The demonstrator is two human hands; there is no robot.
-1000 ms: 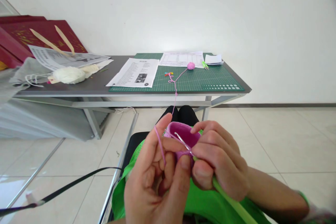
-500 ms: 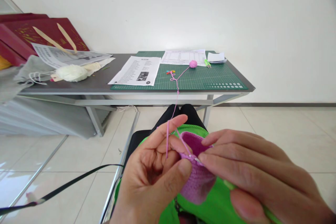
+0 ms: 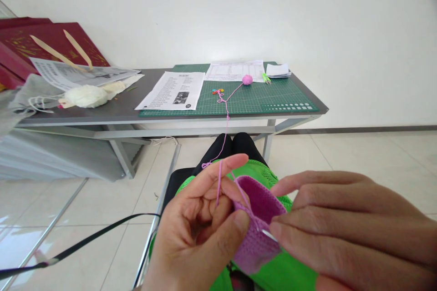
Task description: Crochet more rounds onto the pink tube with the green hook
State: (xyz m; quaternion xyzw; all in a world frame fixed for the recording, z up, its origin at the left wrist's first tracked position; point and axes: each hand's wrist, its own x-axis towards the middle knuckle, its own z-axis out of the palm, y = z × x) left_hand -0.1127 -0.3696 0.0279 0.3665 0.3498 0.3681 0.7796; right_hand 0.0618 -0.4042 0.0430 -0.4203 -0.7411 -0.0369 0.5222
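Note:
A pink crocheted piece, shaped like an open pouch, hangs over my lap. My left hand pinches its rim between thumb and fingers, with pink yarn looped over the raised index finger. On the piece's right side, my right hand holds a crochet hook, whose silver tip shows at the fabric just below the rim. The hook's handle is hidden behind the fingers. From my left hand the yarn runs up to a small pink ball on the table.
The table bears a green cutting mat, a printed sheet, colourful stitch markers, green snips and a paper stack. White yarn and dark red bags are at the left. A black strap crosses lower left.
My right hand has moved right and slightly down with the hook, whose tip is now lower on the piece. The pouch's opening shows wider. The yarn above my left hand hangs slacker.

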